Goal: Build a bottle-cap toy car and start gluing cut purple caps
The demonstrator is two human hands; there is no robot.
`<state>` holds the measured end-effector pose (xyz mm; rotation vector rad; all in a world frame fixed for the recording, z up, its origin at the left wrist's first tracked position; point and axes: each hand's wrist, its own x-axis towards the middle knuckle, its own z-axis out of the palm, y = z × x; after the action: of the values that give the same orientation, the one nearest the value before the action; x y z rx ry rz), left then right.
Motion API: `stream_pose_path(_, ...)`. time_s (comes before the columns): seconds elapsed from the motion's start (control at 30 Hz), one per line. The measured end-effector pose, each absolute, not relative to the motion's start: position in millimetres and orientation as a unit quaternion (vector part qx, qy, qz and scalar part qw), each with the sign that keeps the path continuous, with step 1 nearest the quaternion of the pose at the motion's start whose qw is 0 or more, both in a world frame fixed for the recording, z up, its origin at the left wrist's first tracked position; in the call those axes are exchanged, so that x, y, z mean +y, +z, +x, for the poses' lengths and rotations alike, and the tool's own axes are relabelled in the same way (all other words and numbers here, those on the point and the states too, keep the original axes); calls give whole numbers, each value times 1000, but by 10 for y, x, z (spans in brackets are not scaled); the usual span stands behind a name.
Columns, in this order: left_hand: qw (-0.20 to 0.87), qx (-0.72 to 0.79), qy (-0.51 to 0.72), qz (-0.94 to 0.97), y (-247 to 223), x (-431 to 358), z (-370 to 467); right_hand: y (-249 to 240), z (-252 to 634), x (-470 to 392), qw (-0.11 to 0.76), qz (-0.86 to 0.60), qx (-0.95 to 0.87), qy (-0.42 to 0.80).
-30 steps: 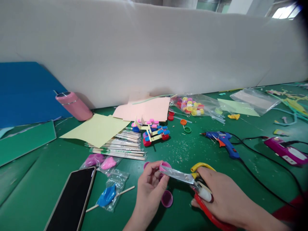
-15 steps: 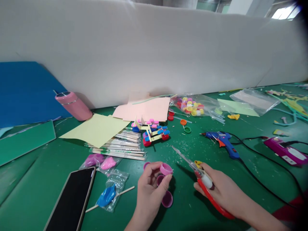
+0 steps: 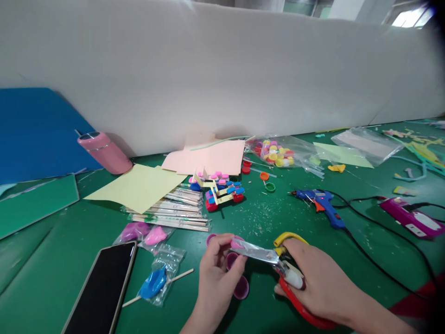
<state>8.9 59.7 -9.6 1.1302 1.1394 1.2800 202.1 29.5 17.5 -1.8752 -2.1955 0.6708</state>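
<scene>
The left hand [image 3: 220, 278] has its fingers curled nearly together, gripping a small, round pink plastic cap [image 3: 237, 242] at their tips. Half a second ago the metal scissors with red and yellow handles [image 3: 259, 254] stood clear to the right of those fingers; now their blades lie across the cap again, so the person seems to be back at cutting it. How wide the blades part is hard to tell. The fingers of the right hand [image 3: 313, 276] are wrapped around the handles.

The green bench [image 3: 267, 218] runs beneath. Far left of the fingers, a blue board [image 3: 38, 134] and a pink cylindrical tumbler [image 3: 107, 153] lean against a long, white padded barrier [image 3: 222, 79]. Nearer on that side lies a black-screened phone [image 3: 100, 287]. Beyond the left fingers sits a multicoloured model of caps and pale sticks [image 3: 224, 192]; just below them is a round purple plastic cap [image 3: 241, 287]. Beyond the right fingers rest a blue glue gun [image 3: 323, 204] and, further right, a magenta power strip [image 3: 413, 218]. A bright window [image 3: 412, 17] shows above the barrier.
</scene>
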Motion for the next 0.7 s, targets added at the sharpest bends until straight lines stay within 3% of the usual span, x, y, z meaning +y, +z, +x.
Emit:
stream_pose_path(0.43, 518, 485, 528, 467, -169, 574, 76, 81, 2067, 351, 44, -630, -748, 205)
stream_pose_path(0.7, 541, 462, 523, 469, -150, 565, 88, 92, 2121, 371, 98, -660, -687, 289)
